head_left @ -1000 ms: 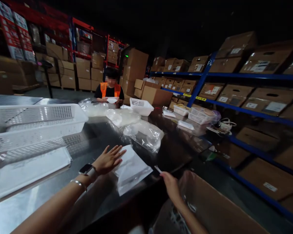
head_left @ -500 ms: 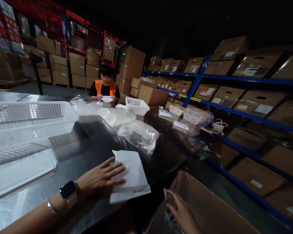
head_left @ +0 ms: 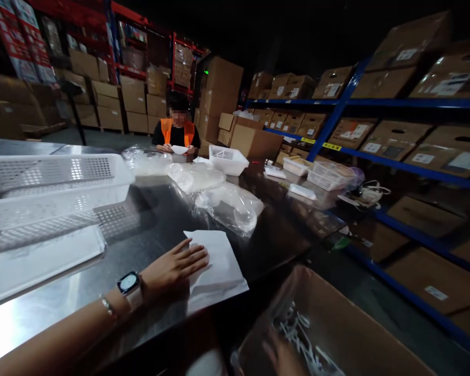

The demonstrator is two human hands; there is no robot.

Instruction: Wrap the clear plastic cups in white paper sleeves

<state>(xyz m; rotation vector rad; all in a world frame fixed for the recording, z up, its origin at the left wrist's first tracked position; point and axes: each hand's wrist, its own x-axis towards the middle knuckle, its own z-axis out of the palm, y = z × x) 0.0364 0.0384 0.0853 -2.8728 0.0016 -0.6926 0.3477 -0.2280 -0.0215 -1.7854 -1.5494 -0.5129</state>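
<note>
Left hand (head_left: pixel 172 269) is lying flat on a white flat pouch (head_left: pixel 216 266) near the front edge of the shiny metal tabletop (head_left: pixel 62 308), fingers (head_left: pixel 194 257) stretched out and spread, pressing down on its left half rather than gripping it. There's a smartwatch (head_left: pixel 128 284) and a thin bracelet on that wrist. Right hand (head_left: pixel 282 357) is down low inside the cardboard box (head_left: pixel 348 334) beside the tabletop, in among a pile of thin white strips (head_left: pixel 301 337) sitting in a clear liner; it's dark and blurry there, so can't tell if the fingers are closed on anything

Just behind the pouch is a crumpled clear plastic bag (head_left: pixel 233 206), with more bags past it. A white perforated basket (head_left: pixel 50 188) sits to the left with a flat white lid (head_left: pixel 39 261) in front of it. Another person in an orange vest (head_left: pixel 176 133) is seated at the far end, holding something white
</note>
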